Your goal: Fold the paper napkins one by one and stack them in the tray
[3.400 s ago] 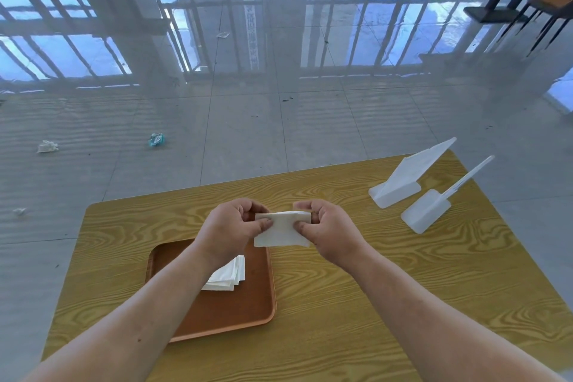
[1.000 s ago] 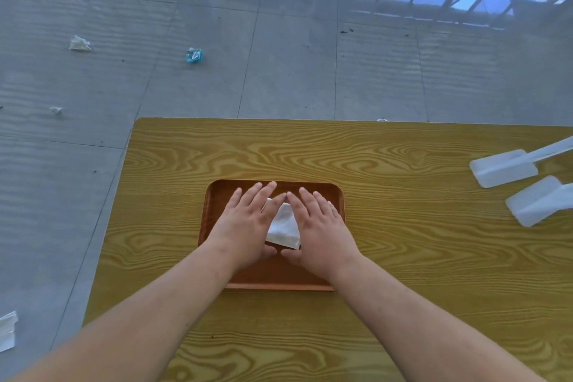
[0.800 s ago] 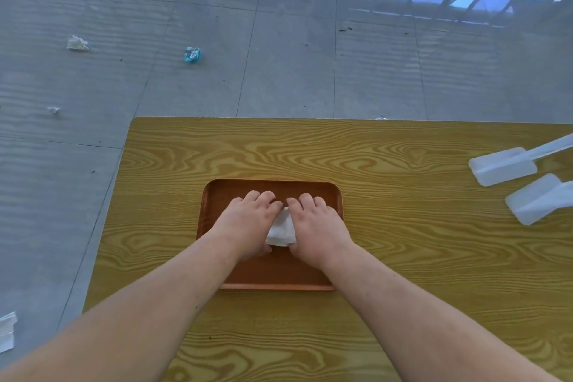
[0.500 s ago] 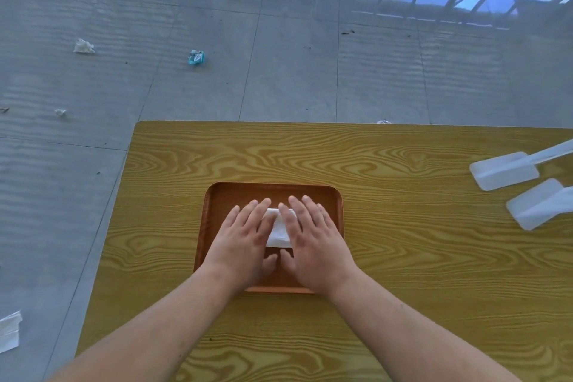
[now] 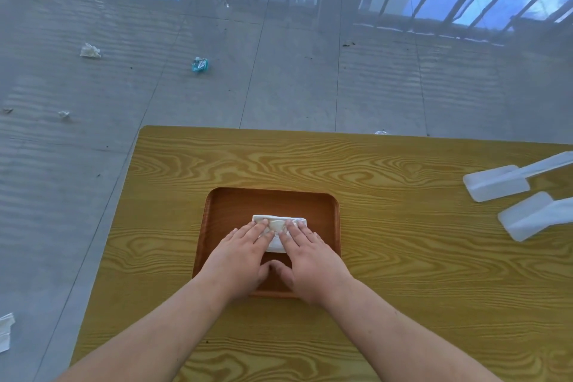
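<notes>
both hands are flat on the folded napkin (image 5: 279, 231) in the brown tray (image 5: 325, 211), fingers spread and palms down, pressing rather than pinching anything. left hand (image 5: 240, 253) covers the napkin's left half, right hand (image 5: 310, 253) the right half, thumbs nearly touching just nearer than the napkin. only the napkin's far edge and a strip between the hands peek out, so i can't tell how many layers sit under there. the hands and wrists hide most of the tray's near rim too. the tray sits on the wood table (image 5: 403, 273), with bare tabletop all around it. well right of the tray, two white plastic holders (image 5: 496, 184) lie flat, cut off by the frame edge. beyond the tray, past the table's far edge, bits of litter (image 5: 200, 64) lie on the floor.
</notes>
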Demonstrator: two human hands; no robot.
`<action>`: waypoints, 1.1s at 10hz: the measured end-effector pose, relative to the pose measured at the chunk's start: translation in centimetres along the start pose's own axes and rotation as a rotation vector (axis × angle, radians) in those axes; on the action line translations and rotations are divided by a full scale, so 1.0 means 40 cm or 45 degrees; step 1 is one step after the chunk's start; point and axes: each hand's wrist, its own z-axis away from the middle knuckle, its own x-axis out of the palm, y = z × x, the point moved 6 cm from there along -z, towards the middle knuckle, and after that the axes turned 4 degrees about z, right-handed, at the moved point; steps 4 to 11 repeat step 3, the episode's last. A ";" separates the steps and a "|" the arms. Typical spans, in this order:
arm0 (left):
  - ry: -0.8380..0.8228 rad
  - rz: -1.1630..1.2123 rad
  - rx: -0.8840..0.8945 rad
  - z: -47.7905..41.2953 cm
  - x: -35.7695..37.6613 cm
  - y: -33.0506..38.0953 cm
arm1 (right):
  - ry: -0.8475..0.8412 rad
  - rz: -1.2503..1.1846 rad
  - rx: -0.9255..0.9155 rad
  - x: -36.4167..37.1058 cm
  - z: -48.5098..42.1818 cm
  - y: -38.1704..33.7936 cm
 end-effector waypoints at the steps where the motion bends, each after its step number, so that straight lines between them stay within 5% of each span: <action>1: 0.003 0.072 -0.028 0.004 -0.059 0.007 | -0.035 -0.154 0.055 -0.073 0.012 -0.011; 3: 0.185 -0.031 -0.019 0.015 -0.257 0.029 | 0.229 -0.097 0.030 -0.277 0.061 -0.042; 11: 0.185 -0.031 -0.019 0.015 -0.257 0.029 | 0.229 -0.097 0.030 -0.277 0.061 -0.042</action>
